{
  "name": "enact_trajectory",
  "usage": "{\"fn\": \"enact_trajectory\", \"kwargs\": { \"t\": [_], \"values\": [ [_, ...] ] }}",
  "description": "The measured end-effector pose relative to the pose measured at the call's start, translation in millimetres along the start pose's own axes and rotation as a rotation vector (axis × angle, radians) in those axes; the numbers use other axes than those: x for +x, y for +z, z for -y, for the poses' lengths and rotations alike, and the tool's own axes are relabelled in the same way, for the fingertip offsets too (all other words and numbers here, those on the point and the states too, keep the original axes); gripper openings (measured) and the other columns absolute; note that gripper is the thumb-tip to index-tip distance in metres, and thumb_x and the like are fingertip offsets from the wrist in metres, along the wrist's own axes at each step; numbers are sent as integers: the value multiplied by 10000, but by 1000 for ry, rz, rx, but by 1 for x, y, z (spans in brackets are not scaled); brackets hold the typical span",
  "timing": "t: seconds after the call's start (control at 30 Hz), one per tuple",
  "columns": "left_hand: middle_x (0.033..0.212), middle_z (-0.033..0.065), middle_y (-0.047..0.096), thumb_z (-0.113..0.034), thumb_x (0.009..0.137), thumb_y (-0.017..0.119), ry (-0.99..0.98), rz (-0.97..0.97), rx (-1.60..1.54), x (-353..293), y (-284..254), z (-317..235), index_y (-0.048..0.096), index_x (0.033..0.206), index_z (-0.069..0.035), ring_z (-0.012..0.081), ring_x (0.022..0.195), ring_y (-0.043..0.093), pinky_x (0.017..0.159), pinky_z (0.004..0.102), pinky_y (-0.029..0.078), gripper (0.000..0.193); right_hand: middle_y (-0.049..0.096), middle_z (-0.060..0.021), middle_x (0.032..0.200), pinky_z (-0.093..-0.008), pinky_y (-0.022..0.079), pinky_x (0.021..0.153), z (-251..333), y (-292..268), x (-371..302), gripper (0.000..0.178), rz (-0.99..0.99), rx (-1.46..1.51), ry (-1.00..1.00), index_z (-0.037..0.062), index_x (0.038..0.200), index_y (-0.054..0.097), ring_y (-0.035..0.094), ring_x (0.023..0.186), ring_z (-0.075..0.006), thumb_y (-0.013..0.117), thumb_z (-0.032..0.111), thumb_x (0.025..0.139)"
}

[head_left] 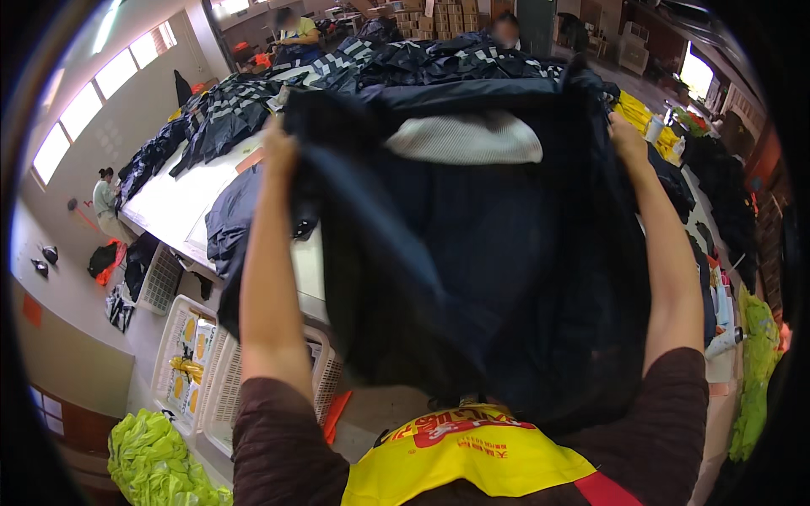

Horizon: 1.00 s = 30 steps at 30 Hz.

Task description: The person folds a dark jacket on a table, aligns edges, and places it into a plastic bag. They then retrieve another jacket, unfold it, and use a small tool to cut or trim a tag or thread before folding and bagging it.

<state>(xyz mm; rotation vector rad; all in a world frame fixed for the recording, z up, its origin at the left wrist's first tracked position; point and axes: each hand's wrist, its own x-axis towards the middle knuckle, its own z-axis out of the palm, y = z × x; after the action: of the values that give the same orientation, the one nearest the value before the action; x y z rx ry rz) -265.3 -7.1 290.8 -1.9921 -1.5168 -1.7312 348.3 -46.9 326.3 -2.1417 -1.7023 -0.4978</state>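
Note:
A dark navy garment (506, 236) hangs spread in front of me, held up between my two hands. A pale mesh patch (468, 139) shows near its upper edge. My left hand (278, 148) grips the garment's upper left part, and my right hand (631, 143) grips its upper right part. Both hands are closed on the cloth, with the fingertips partly hidden by it. The lower part of the garment falls toward my body and looks blurred. Behind it the white table (173, 207) is partly hidden.
Dark garments with checkered strips (240, 105) lie heaped across the table. White plastic baskets (224, 384) stand at lower left, near lime-green cloth (160, 460). Yellow cloth (637, 118) and a bottle (724, 341) are at right. Other people (297, 38) are farther back.

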Motion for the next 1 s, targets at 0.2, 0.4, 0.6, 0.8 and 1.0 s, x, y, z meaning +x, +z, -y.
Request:
{"fn": "enact_trajectory", "kwargs": {
  "t": [0.2,0.4,0.6,0.8,1.0],
  "values": [
    [1249,250,484,-526,740,656,-38,497,123,-189,150,-58,503,1206,14,410,1211,401,1007,502,287,729,465,-231,1312,-419,400,965,-85,127,-113,714,499,354,-64,48,1301,446,476,1166,-412,563,533,791],
    [1436,232,291,-553,760,614,-13,928,466,-382,129,-87,344,1387,-61,363,1351,242,1051,573,180,841,308,-251,1422,-530,202,1061,-125,171,-316,889,535,73,168,-9,1379,322,253,1345,-375,590,576,765],
    [1432,189,326,-476,822,583,110,969,486,-337,159,-33,366,1376,-79,333,1343,270,1051,531,231,715,519,-212,1253,-409,387,961,-161,196,-294,596,410,263,149,0,1219,525,477,1172,-359,604,427,811],
    [1321,197,446,-464,769,649,29,894,520,-316,130,-24,503,1258,-65,345,1249,383,1009,469,294,647,635,-216,1026,-424,469,827,-185,120,-299,543,346,116,470,-7,1076,598,597,984,-371,629,433,760],
    [1210,157,535,-373,712,715,392,982,36,-344,164,-150,552,1203,-74,338,1124,477,957,431,355,598,623,-263,992,-413,461,819,-186,128,-379,531,603,341,705,-45,1007,593,596,958,-387,679,394,720]
  ]
}}
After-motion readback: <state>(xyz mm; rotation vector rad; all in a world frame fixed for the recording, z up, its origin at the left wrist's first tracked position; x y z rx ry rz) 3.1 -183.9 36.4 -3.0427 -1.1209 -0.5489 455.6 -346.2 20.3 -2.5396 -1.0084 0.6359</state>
